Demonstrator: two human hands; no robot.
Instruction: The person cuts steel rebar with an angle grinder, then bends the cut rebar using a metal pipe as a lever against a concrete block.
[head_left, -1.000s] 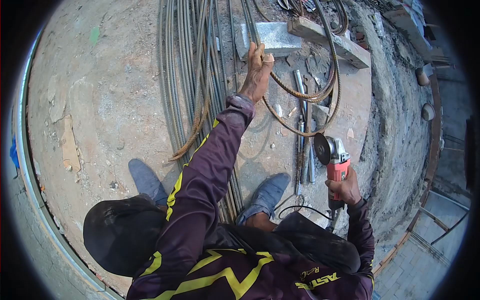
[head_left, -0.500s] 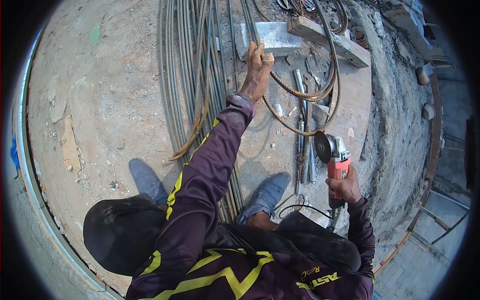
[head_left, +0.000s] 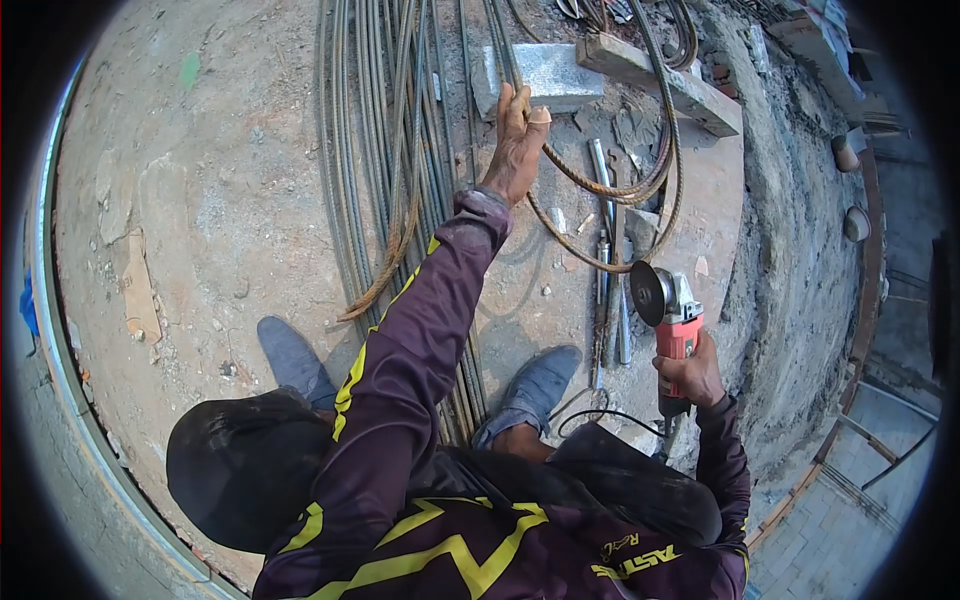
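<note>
My left hand [head_left: 517, 145] reaches forward, its fingers closed round ribbed steel rebar [head_left: 507, 62]. The rods run in from the top of the view, and curved rebar [head_left: 600, 187] shows on the right side of that hand. Low on the right, my right hand [head_left: 690, 372] is wrapped round the body of a red angle grinder [head_left: 680, 338]. The grinder's dark disc [head_left: 649, 293] points away from me, apart from the rebar loop just above it. Whether the disc is spinning cannot be told. A black cord [head_left: 610, 412] trails from the grinder's rear.
A bundle of long rebars [head_left: 365, 130] lies on the concrete floor, passing between my shoes [head_left: 535, 390]. Beyond my left hand sit a silvery block [head_left: 555, 75] and a timber piece [head_left: 690, 95]. Metal bars [head_left: 613, 300] lie left of the grinder. A ledge edge [head_left: 845, 400] runs along the right.
</note>
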